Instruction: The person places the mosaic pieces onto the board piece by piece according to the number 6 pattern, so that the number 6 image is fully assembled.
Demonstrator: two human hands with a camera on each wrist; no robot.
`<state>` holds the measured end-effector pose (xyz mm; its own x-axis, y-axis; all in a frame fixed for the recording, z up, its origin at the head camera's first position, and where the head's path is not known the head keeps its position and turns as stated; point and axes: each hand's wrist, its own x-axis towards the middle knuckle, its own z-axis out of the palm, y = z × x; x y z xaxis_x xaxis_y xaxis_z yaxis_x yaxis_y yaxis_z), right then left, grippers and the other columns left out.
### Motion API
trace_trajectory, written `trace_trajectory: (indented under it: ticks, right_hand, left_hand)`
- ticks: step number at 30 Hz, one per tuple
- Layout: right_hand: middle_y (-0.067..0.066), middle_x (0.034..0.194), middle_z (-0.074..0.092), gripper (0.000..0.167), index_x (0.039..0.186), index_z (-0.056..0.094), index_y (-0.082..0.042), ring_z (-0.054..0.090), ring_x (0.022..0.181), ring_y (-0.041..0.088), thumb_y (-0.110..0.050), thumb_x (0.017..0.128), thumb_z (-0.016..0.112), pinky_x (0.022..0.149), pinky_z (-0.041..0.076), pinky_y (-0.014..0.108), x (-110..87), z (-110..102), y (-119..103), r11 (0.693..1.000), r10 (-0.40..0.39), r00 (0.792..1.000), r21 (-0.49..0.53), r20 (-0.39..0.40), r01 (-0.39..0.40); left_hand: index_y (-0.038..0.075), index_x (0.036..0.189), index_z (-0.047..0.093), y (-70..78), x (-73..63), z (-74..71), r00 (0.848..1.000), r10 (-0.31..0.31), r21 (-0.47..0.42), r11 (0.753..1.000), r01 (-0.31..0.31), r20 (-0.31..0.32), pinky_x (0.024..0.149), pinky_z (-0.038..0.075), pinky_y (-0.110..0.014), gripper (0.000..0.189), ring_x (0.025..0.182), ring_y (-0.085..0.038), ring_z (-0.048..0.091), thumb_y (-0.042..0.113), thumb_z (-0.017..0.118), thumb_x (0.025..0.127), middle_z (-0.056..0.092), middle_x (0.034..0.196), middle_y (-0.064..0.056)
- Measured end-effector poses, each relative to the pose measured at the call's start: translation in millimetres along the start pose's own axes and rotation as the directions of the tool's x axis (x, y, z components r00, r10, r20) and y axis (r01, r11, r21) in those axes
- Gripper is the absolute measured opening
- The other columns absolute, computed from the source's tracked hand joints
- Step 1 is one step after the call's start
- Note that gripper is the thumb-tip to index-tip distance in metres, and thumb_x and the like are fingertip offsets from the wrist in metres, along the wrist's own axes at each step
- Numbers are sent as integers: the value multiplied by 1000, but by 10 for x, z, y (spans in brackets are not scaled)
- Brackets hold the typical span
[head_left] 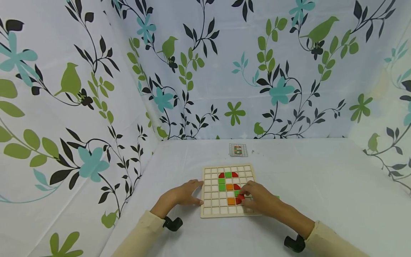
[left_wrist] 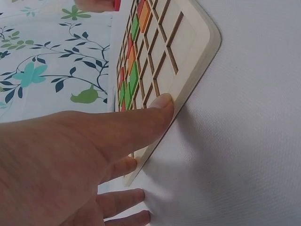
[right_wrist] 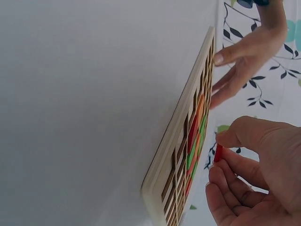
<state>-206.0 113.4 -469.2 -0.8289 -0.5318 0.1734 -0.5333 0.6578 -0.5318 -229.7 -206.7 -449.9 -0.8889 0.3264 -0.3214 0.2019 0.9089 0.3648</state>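
A wooden grid board (head_left: pixel 221 216) lies on the white table, with red, green and orange tiles set in several of its squares. My left hand (head_left: pixel 185 193) rests at the board's left side. In the left wrist view its straight thumb (left_wrist: pixel 162 102) touches the frame, and two lower fingers extend beside the edge. Over the board's right part, my right hand (head_left: pixel 258 197) pinches a small red tile (right_wrist: pixel 218 153) between thumb and fingers. An orange tile (head_left: pixel 231 201) sits near the lower middle, and a green tile (head_left: pixel 228 174) lies in the top row of the pattern.
Behind the board lies a small printed card (head_left: pixel 238 152) showing a coloured grid pattern. A green piece (head_left: pixel 277 197) shows on the table just past my right hand. Patterned cloth (head_left: pixel 205 89) hangs behind and at both sides.
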Motion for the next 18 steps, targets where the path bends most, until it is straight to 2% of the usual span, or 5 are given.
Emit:
trace_trajectory:
  ticks: [5,12,16,18]
  right_hand:
    - [-5,100,64,15,105,76,-10,59,94,11,-11,91,81,88,60,29,143,113,-140,999,-28,999,-38,26,29]
    - [-2,101,65,15,106,77,-7,54,90,12,-11,92,82,77,55,23,267,250,-302,994,-79,995,-67,64,83]
    - [-2,102,67,15,105,78,-7,57,94,13,-12,91,83,83,57,25,308,306,-343,991,-80,993,-102,82,88]
    - [-2,101,69,14,104,79,-8,63,102,16,-12,91,82,89,59,28,322,315,-361,990,-82,993,-111,85,91]
  left_hand:
    - [13,162,41,15,-13,-4,1000,-1,-3,1000,1,-3,124,36,-57,85,156,-37,35,39,82,93,36,169,-16]
    - [13,162,41,25,-31,-29,1000,-1,-3,1000,1,-6,124,35,-58,84,156,-38,35,38,82,93,36,168,-17]
    - [13,162,41,20,-41,-29,1000,0,-11,1000,0,-1,124,35,-58,84,156,-38,35,37,82,93,35,169,-17]
    - [13,163,41,15,-41,-25,1000,1,-11,1000,-1,-1,124,35,-58,84,156,-38,35,38,82,93,35,169,-17]
